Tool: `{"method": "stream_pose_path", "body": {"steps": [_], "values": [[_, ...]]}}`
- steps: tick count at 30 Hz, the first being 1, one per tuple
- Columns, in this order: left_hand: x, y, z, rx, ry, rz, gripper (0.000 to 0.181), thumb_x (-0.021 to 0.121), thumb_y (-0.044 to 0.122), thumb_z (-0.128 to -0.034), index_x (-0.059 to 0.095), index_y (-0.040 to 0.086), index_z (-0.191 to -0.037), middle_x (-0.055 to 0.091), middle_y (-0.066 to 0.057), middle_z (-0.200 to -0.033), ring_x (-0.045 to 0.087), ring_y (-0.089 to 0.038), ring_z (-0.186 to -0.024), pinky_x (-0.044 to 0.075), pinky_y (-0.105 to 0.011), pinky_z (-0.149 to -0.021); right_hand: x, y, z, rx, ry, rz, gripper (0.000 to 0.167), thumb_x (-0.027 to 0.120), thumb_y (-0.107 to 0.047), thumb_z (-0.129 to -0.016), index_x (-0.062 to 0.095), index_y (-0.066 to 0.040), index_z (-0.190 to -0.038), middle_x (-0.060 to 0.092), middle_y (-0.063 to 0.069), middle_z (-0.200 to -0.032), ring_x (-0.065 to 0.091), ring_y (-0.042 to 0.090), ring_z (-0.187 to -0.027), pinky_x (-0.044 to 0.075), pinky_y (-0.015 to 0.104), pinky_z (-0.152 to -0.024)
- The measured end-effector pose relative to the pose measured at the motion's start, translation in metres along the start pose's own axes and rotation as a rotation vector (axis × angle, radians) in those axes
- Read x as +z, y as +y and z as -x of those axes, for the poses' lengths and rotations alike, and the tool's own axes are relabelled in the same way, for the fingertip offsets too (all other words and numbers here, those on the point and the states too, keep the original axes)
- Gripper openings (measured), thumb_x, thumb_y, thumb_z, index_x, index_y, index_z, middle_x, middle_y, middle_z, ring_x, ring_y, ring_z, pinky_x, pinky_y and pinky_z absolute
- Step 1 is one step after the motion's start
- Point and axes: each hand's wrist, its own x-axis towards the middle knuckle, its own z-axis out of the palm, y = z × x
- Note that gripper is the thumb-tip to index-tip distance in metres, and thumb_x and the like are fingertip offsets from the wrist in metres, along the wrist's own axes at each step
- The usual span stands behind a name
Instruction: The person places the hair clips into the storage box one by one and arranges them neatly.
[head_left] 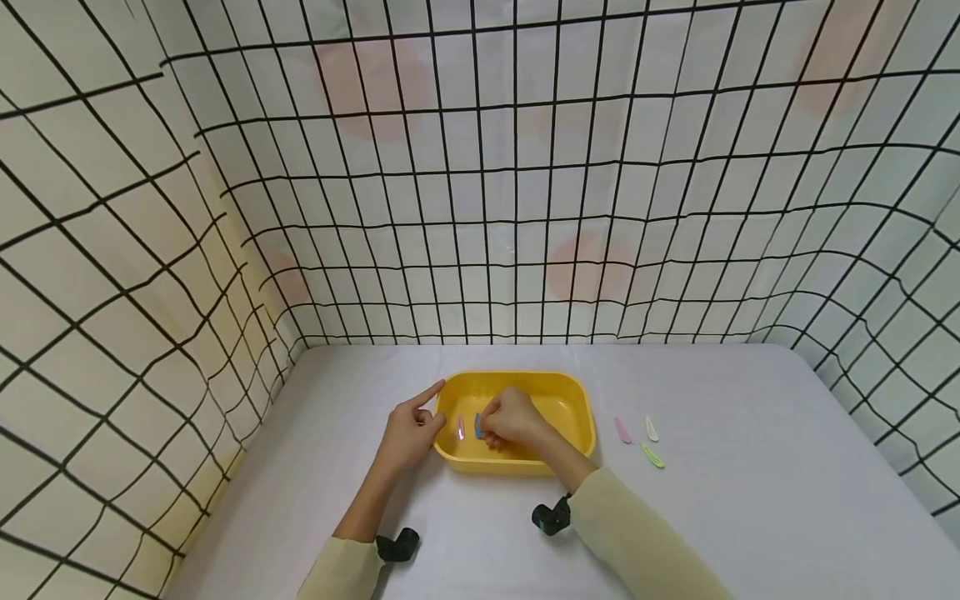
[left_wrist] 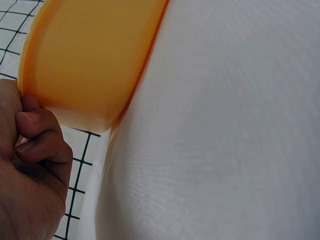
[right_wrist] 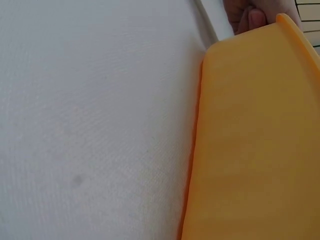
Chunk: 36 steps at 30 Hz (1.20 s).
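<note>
A yellow tray stands on the white table. At its left end my left hand holds the rim, the index finger stretched along the corner and the other fingers curled. The left wrist view shows these curled fingers against the tray's outer wall. Inside the tray my right hand pinches a blue hair clip near the tray floor; its fingertips partly hide the clip. Left of it lies a pink hair clip. In the right wrist view the tray's side hides the right hand.
Right of the tray, on the white table, lie a pink clip, a white clip and a green clip. A black grid over white cloth encloses the table at the back and sides.
</note>
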Motion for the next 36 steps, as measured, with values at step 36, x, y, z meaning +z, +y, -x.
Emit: {"method": "stream_pose_path", "body": {"steps": [36], "values": [[0.002, 0.0003, -0.0002, -0.003, 0.019, -0.028, 0.058, 0.065, 0.015, -0.0902, 0.06, 0.029, -0.146, 0.046, 0.003, -0.053, 0.037, -0.011, -0.046, 0.032, -0.021, -0.045, -0.0032, 0.0002, 0.0062, 0.073, 0.03, -0.025, 0.012, 0.074, -0.011, -0.092, 0.073, 0.0, -0.096, 0.069, 0.01, -0.07, 0.064, 0.017, -0.054, 0.057, 0.025, -0.055]]}}
